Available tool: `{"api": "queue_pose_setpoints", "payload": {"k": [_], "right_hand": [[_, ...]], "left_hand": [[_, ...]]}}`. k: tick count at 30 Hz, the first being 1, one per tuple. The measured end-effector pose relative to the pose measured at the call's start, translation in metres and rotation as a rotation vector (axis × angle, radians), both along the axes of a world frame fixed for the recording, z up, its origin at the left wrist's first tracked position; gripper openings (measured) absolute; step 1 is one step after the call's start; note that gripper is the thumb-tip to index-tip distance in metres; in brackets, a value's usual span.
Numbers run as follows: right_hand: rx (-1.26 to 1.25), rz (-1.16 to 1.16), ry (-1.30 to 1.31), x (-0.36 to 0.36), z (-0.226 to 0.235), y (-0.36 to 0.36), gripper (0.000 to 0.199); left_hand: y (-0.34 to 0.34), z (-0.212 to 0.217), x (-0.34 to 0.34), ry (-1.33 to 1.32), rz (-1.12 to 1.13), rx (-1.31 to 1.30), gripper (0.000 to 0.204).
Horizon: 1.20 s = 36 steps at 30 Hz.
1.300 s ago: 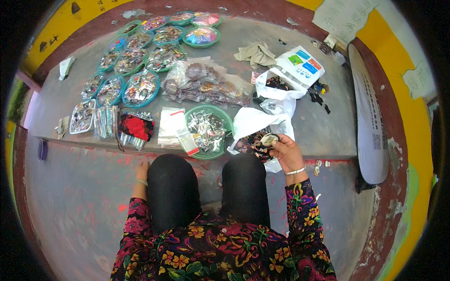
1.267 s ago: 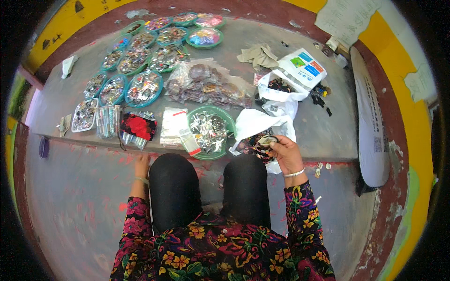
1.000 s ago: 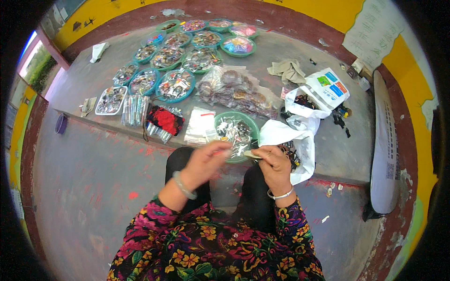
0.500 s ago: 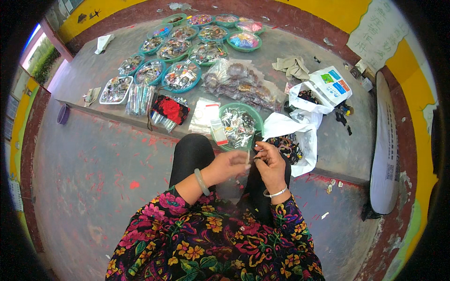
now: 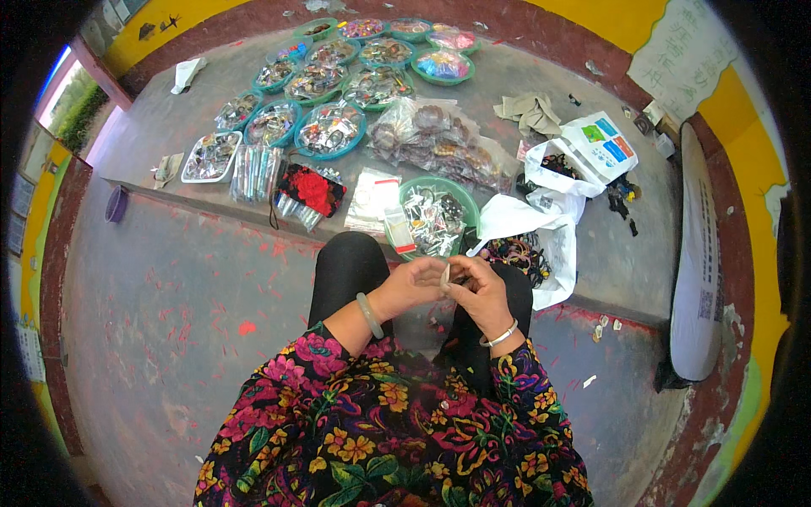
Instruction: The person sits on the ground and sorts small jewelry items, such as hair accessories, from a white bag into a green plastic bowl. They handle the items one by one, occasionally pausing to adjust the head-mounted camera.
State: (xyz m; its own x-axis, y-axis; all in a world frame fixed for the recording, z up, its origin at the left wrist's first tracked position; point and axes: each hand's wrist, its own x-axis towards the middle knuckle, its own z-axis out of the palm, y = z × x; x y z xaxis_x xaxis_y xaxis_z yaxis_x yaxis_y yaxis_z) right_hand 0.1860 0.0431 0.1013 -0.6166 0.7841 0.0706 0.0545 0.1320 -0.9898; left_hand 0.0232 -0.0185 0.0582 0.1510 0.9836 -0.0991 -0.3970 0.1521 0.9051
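Over my lap my two hands meet, fingertips close together. My left hand (image 5: 411,286) is closed, with its fingertips on a small pale card (image 5: 446,275). My right hand (image 5: 479,293) pinches at the same card from the other side; whether a hair tie is also between its fingers is hidden. Just beyond my hands stands a green basin (image 5: 473,215) of small bagged pieces, white and dark. To its right an opened white plastic bag (image 5: 557,262) holds a heap of dark and coloured hair ties (image 5: 515,253).
Clear plastic sleeves (image 5: 370,198) and a red-and-black floral pouch (image 5: 311,191) lie left of the basin. Behind are a pile of bagged brown goods (image 5: 439,144) and several basins of small wares (image 5: 331,131). Another white bag (image 5: 596,148) stands at right, above the step's edge.
My hands have come together: the right moved left and the left shifted slightly, so the pale card is now between them. The dark piece at my right fingertips is no longer plain to see.
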Motion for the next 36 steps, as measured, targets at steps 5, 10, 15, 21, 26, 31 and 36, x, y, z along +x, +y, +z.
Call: {"api": "queue_pose_setpoints", "payload": {"k": [5,10,15,21,26,31,36], "right_hand": [[0.087,-0.008,-0.038,-0.001,-0.007,0.002,0.028],[0.038,-0.001,-0.005,0.000,-0.001,0.002,0.028],[-0.082,0.043,0.014,0.002,-0.012,0.006,0.029],[-0.041,0.030,-0.019,-0.001,-0.008,0.002,0.027],[0.042,0.010,-0.061,-0.002,-0.008,0.003,0.026],[0.094,-0.006,-0.088,-0.002,-0.009,0.003,0.026],[0.076,-0.014,-0.061,-0.002,-0.008,0.003,0.026]], "left_hand": [[-0.002,0.000,0.001,-0.007,-0.056,-0.018,0.035],[-0.002,-0.002,-0.003,-0.009,-0.088,-0.070,0.036],[0.000,0.000,-0.006,0.030,-0.088,-0.041,0.037],[-0.001,0.002,-0.005,0.015,-0.110,-0.136,0.035],[0.000,0.005,-0.004,-0.058,-0.105,-0.169,0.030],[-0.001,0.006,-0.002,-0.167,-0.091,-0.189,0.029],[0.000,0.001,-0.006,-0.210,-0.157,-0.165,0.031]]}}
